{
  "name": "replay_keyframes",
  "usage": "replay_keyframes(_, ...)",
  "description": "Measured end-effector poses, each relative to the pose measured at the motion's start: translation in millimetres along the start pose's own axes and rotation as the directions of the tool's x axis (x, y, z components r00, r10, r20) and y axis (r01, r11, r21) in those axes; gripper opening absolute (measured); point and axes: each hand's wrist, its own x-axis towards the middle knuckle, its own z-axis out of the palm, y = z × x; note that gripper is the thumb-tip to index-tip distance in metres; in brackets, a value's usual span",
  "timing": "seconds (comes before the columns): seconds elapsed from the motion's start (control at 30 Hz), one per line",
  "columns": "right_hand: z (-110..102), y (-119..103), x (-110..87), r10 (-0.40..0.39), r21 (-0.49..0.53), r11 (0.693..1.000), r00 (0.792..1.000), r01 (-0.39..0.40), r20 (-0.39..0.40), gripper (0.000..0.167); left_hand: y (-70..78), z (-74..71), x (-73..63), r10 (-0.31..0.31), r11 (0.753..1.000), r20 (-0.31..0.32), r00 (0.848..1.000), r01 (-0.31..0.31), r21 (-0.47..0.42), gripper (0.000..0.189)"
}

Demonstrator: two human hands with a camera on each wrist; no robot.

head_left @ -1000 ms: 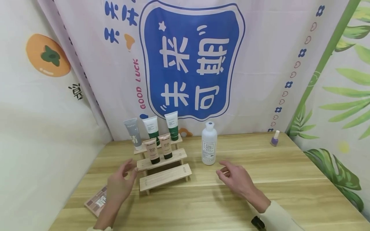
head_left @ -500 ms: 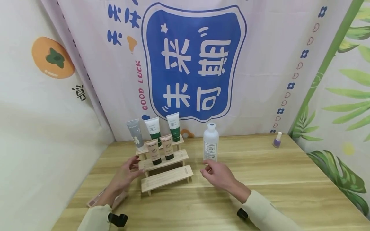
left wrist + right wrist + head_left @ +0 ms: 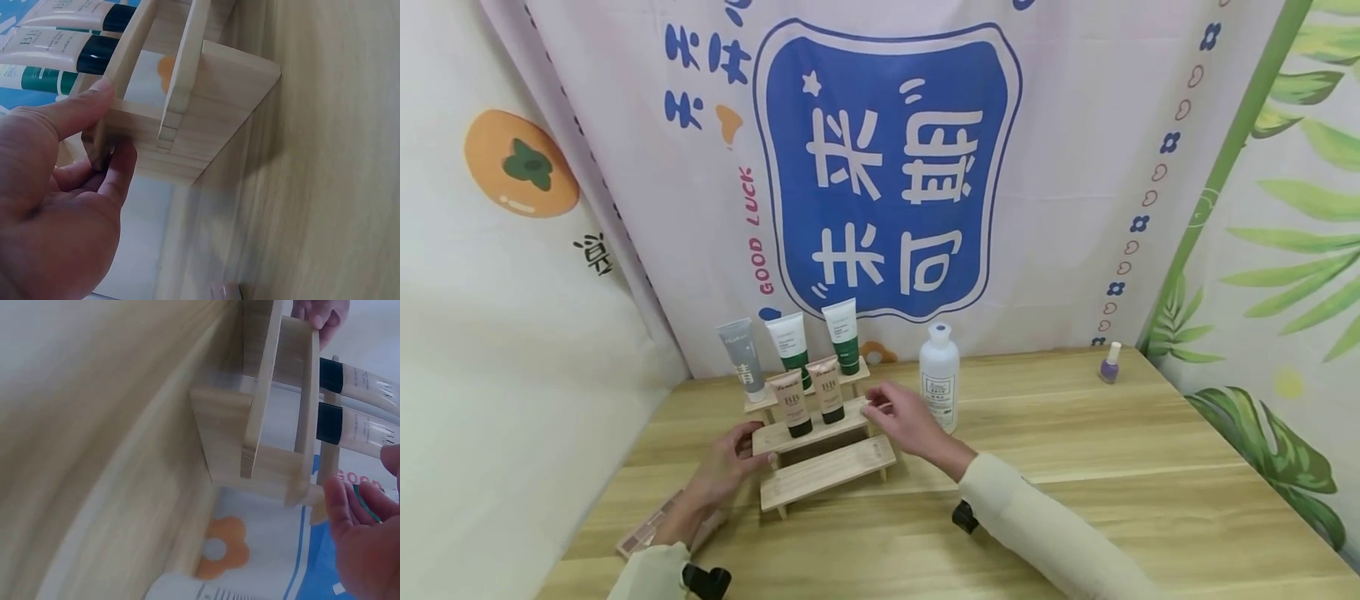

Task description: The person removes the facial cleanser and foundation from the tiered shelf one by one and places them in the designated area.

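A three-tier wooden display stand (image 3: pixel 829 477) stands left of the middle of the table. My left hand (image 3: pixel 724 468) pinches the left end of its middle tier; in the left wrist view the thumb (image 3: pixel 94 103) lies on top and fingers curl below. At the tier's right end is my right hand (image 3: pixel 912 421), its fingertips right at the edge and the thumb apart from the fingers in the right wrist view. Two BB cream tubes (image 3: pixel 792 402) stand on the middle tier. The top tier carries a grey-blue tube (image 3: pixel 741 358) and two white-and-green tubes (image 3: pixel 842 333).
A white pump-less bottle (image 3: pixel 940 379) stands just behind the right forearm. Far right on the table is a purple nail polish bottle (image 3: pixel 1109 365). An eyeshadow palette (image 3: pixel 638 536) lies partly under the left forearm. A printed curtain (image 3: pixel 1045 300) hangs behind the table.
My right hand has moved left from beside the white bottle to the stand's right end. My left hand has come in to the middle tier's left end and taken hold of it.
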Motion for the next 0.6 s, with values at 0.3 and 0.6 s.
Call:
replay_keyframes(0.3, 23, -15, 33.7, 0.093, 0.113, 0.989, 0.994, -0.099, 0.063, 0.047, -2.5, 0.3, 0.5, -0.013, 0.999, 0.006, 1.000, 0.013, -0.039, 0.067)
replay_keyframes(0.6, 37, -20, 39.2, 0.136, 0.080, 0.988, 0.991, -0.134, -0.018, 0.034, -5.9, -0.4, 3.1, -0.006, 0.999, 0.007, 1.000, 0.006, -0.045, 0.067)
